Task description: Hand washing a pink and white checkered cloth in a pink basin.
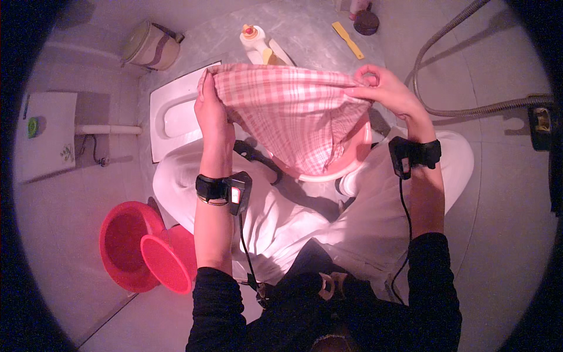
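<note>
A pink and white plaid cloth (286, 105) is stretched between my two hands. My left hand (212, 108) grips its upper left corner, with the thumb up along the edge. At the other end, my right hand (387, 90) pinches the upper right edge between thumb and fingers. The cloth's lower part hangs down into a pale pink plastic basin (358, 149), which stands on the floor between my feet. Much of the basin is hidden behind the fabric. Each of my wrists wears a black strap with a cabled device.
A white squat toilet (178, 116) lies left of the basin. Beyond the cloth are white bottles (254, 42), a yellow-handled brush (348, 40) and a dark round object (366, 23). Red plastic tubs (127, 246) stand lower left, a bin (151, 46) upper left. A metal hose (479, 110) curves along the right wall.
</note>
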`<action>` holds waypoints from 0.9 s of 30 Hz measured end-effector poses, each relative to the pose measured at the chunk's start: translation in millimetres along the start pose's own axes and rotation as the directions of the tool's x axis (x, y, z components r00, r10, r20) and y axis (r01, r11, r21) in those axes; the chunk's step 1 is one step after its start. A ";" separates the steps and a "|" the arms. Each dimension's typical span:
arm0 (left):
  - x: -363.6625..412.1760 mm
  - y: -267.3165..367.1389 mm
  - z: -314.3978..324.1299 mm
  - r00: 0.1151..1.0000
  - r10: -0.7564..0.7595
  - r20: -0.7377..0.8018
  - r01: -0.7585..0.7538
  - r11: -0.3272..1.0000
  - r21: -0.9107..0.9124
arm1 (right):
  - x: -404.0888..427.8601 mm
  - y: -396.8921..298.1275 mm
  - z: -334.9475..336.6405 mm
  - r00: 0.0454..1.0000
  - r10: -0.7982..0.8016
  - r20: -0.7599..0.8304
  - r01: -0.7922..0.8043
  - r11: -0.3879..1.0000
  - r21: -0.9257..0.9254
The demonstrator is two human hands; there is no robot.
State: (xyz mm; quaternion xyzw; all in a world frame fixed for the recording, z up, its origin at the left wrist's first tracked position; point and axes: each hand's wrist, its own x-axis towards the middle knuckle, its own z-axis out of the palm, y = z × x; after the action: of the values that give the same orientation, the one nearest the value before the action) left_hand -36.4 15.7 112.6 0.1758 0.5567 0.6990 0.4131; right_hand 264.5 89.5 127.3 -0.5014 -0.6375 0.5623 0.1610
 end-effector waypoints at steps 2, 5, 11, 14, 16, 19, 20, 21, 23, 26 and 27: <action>3.7 -1.2 -1.9 0.997 -0.002 0.082 0.003 1.000 -0.013 | 1.9 2.8 4.2 0.997 -0.072 0.016 0.071 0.996 0.049; 5.7 -2.1 0.9 0.984 -0.153 0.087 0.160 0.984 -0.079 | 0.9 3.8 2.4 0.993 -0.092 0.070 0.086 0.993 0.084; 3.0 -3.1 2.5 0.919 -0.359 0.164 0.382 0.913 -0.143 | -9.8 -3.7 9.0 0.997 -0.045 0.066 0.040 0.997 0.071; 3.1 -4.1 1.0 0.910 -0.376 0.174 0.403 0.901 -0.158 | -11.1 -5.3 9.2 0.997 -0.052 0.057 0.044 0.991 0.127; 5.5 -6.6 -0.1 0.908 -0.380 0.175 0.406 0.902 -0.147 | -11.4 -5.4 7.0 0.996 -0.025 0.087 0.014 0.992 0.126; 10.7 -11.2 -8.9 0.906 -0.389 0.167 0.414 0.896 -0.158 | -12.0 -7.0 8.7 0.994 0.002 0.106 -0.012 0.996 0.093; 12.8 -12.2 -12.7 0.904 -0.397 0.162 0.423 0.888 -0.181 | -14.9 -9.6 9.6 0.993 -0.010 0.118 -0.009 0.987 0.158; 12.4 -11.7 -12.6 0.902 -0.398 0.165 0.425 0.887 -0.181 | -17.7 -10.4 9.2 0.992 -0.020 0.124 -0.008 0.975 0.221; 9.7 -10.9 -13.4 0.917 -0.377 0.135 0.398 0.893 -0.212 | -15.4 -1.6 -0.2 0.987 -0.066 0.143 0.040 0.983 0.182; 9.3 -6.1 -13.5 0.922 -0.375 0.099 0.388 0.897 -0.213 | -11.6 -0.1 -7.5 0.984 -0.078 0.161 0.045 0.979 0.199; 9.3 -4.8 -13.3 0.928 -0.358 0.106 0.374 0.897 -0.236 | -11.4 -0.7 -9.1 0.988 -0.038 0.152 -0.001 0.968 0.250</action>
State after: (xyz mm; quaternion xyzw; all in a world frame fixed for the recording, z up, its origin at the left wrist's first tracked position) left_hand -49.5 14.6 101.9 0.0351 0.4739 0.6681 0.5725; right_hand 276.3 85.3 134.8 -0.4260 -0.5770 0.6738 0.1776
